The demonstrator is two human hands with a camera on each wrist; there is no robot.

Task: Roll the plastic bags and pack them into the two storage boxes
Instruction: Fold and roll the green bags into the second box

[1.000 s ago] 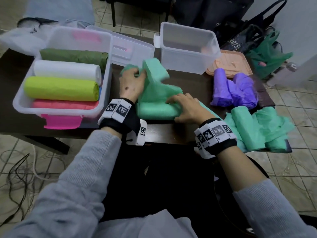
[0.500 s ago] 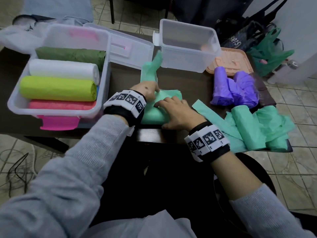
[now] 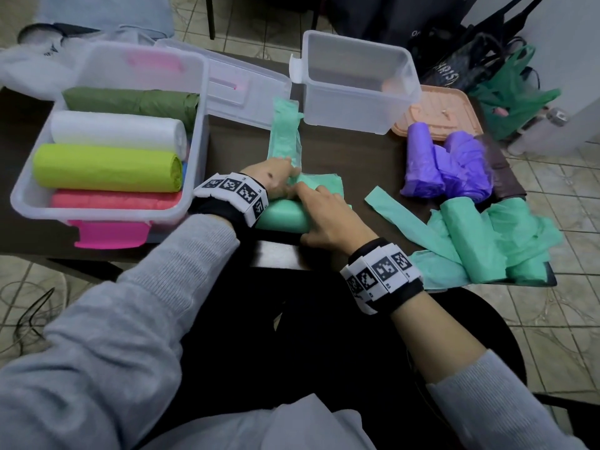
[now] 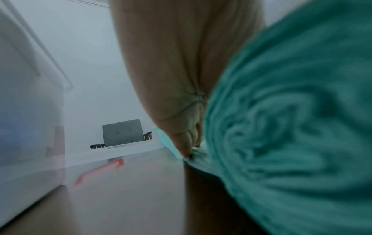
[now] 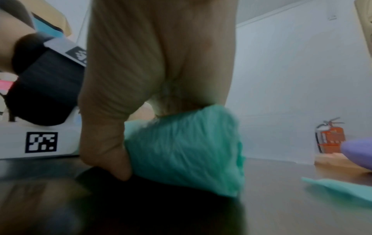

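A mint green bag roll [image 3: 282, 219] lies near the table's front edge under both hands. My left hand [image 3: 279, 180] curls over its far side where the unrolled tail [image 3: 285, 131] runs flat toward the empty clear box [image 3: 350, 105]. My right hand [image 3: 324, 216] grips the roll's right part, thumb at the near side. The left wrist view shows the roll's spiral end [image 4: 292, 127] beside my left hand [image 4: 181, 79]. In the right wrist view my right hand [image 5: 151, 63] wraps the roll [image 5: 181, 151]. The left box [image 3: 198, 134] holds dark green, white, yellow and pink rolls.
A clear lid [image 3: 240, 89] lies between the boxes and an orange lid [image 3: 444, 115] sits behind the purple bags [image 3: 444, 167]. A heap of loose mint green bags [image 3: 487, 241] covers the table's right front corner, one strip [image 3: 399, 216] reaching left. Dark bags stand on the floor beyond.
My left hand has come down from the lifted green bag onto the roll. The bag's tail, raised a second ago, now lies flat toward the empty box. The right hand stays on the roll.
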